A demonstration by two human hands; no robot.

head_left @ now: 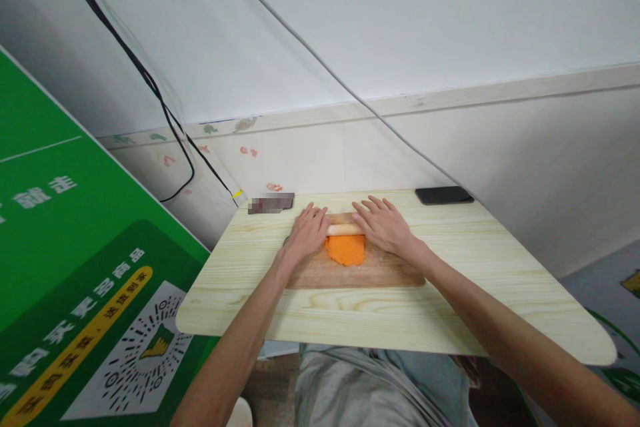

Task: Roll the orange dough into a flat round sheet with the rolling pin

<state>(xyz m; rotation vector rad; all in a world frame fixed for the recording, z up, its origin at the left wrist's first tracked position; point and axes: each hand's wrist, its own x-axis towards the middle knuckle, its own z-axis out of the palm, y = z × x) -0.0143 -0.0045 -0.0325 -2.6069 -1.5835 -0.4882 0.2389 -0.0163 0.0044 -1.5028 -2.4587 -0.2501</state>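
Note:
A pale wooden rolling pin point(345, 230) lies crosswise over the far part of a flattened piece of orange dough point(346, 251), which has a ragged near edge. Under both is a brown wooden board point(357, 277). My left hand point(310, 230) rests on the pin's left end with its fingers stretched forward. On the right end lies my right hand point(384, 223), palm down and fingers spread. Both palms hide the ends of the pin.
The board sits on a light wood-grain table point(475, 307) against a white wall. A black phone point(444, 195) lies at the back right, and a dark, partly blurred flat object point(271, 203) at the back left. A green printed panel point(100, 247) stands left; cables point(150, 80) hang along the wall.

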